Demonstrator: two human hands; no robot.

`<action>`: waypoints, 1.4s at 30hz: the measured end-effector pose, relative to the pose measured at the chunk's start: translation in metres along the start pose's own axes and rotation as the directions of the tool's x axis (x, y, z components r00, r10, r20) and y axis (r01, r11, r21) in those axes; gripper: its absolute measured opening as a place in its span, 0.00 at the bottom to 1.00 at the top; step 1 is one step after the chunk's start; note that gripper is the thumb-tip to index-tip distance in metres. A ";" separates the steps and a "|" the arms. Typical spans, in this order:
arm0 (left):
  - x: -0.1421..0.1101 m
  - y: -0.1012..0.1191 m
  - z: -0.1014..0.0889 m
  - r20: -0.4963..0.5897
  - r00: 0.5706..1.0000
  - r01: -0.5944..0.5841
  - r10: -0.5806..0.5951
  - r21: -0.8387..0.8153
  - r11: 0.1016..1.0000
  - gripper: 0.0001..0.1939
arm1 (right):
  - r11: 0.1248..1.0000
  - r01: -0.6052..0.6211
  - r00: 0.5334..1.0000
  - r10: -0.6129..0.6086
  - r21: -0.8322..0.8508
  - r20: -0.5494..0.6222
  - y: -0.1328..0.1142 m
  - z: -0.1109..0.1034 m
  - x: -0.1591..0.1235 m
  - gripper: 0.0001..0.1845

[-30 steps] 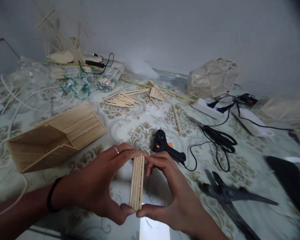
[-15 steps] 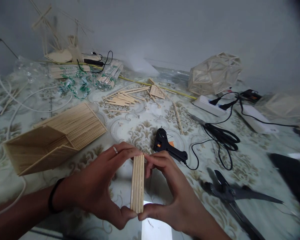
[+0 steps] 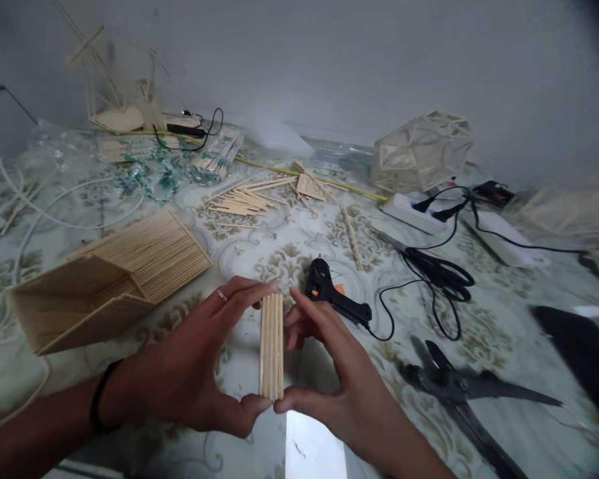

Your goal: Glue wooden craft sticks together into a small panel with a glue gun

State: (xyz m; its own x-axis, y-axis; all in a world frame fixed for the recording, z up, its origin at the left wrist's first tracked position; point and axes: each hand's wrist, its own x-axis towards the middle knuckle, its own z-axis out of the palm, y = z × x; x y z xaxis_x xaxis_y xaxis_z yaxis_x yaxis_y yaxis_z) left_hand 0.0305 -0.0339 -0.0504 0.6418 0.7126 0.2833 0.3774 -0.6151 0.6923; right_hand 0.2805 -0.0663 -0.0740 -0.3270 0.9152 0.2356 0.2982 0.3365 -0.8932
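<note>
One strip [image 3: 271, 347] of joined sticks is sitting between the two hands, over the cloth [image 3: 239, 256]. The left hand [image 3: 190, 362] is holding its ends between thumb and fingers. The right hand [image 3: 344, 372] is curving wide, its thumb touching the near end and its forefinger hovering just beside the far end. The glue gun [image 3: 337, 293] is lying beyond; the box [image 3: 80, 299] is resting leftward.
</note>
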 end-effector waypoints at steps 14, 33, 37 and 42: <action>0.000 -0.009 -0.005 -0.284 0.939 0.170 -0.194 -0.106 0.980 0.32 | 0.981 -0.142 0.984 0.155 0.131 -0.091 -0.010 -0.008 0.008 0.07; 0.012 -0.008 -0.016 -0.049 0.845 0.371 -0.533 -0.663 0.650 0.07 | 0.998 -0.058 0.975 0.054 -0.012 -0.214 -0.011 -0.033 0.008 0.11; 0.009 -0.008 -0.016 -0.030 0.835 0.379 -0.549 -0.693 0.614 0.09 | 0.998 -0.034 0.980 0.023 -0.052 -0.199 -0.016 -0.034 0.009 0.11; 0.008 -0.010 -0.015 -0.018 0.835 0.393 -0.550 -0.680 0.619 0.09 | 0.998 -0.029 0.985 0.018 -0.062 -0.171 -0.015 -0.034 0.007 0.10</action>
State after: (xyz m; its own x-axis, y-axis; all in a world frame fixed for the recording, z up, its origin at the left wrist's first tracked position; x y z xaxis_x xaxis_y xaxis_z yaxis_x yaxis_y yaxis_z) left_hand 0.0219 -0.0171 -0.0452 0.3160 0.9395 -0.1322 0.0319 0.1287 0.9912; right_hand 0.3047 -0.0576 -0.0458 -0.1636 0.9455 0.2817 0.3628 0.3232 -0.8740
